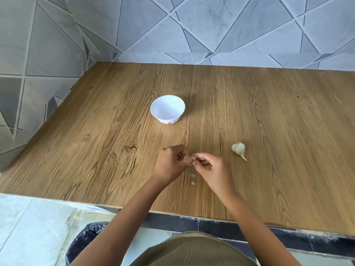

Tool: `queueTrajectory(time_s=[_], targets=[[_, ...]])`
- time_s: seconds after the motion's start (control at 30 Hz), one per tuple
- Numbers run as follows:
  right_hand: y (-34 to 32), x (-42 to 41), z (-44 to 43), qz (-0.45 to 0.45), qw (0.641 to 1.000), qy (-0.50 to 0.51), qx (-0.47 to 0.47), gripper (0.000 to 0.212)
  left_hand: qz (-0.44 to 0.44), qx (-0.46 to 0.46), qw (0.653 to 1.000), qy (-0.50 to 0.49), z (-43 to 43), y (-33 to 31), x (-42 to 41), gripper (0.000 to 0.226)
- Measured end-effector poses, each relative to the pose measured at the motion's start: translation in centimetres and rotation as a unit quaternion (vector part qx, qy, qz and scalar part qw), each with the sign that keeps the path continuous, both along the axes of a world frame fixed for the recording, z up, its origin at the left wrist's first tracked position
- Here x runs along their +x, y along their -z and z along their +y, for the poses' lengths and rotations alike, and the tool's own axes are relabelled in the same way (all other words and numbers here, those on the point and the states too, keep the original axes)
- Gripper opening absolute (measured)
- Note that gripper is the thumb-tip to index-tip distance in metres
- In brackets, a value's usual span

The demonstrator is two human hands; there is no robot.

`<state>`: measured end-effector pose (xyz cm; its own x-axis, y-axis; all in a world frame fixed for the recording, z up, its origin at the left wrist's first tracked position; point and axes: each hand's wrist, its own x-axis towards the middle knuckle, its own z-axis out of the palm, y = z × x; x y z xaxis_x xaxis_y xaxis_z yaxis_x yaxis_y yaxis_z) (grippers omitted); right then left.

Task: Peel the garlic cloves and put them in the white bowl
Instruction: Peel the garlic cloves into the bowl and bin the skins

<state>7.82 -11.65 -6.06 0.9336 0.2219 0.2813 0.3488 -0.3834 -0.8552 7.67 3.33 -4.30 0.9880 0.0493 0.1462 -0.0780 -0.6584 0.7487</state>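
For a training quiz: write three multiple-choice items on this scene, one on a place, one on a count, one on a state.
1. The garlic bulb lies where from the white bowl? A inside it. B nearer the person, to the right. C behind it.
2. Bowls on the wooden table? A one. B two. C three.
3. The garlic clove is: A in the bowl. B pinched between left hand and right hand. C lying loose.
B: the bulb sits apart, lower right. A: one bowl shows. B: both hands' fingers meet on it.
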Motion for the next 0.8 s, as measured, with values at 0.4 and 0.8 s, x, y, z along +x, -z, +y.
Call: queueTrajectory(time_s=[0.4, 0.8], targets=[[-0.7, 0.2, -0.8, 0.169, 0.978, -0.031, 0.115, 0.020, -0.002, -0.027, 0.999, -0.027, 1.1, 0.2, -0.5, 0.013], [-0.2, 0.3, -0.7, 0.165, 0.973, -0.014, 0.161, 0.020, 0.107, -0.139, 0.985, 0.000, 1.5, -1.8, -0.7, 0.016]])
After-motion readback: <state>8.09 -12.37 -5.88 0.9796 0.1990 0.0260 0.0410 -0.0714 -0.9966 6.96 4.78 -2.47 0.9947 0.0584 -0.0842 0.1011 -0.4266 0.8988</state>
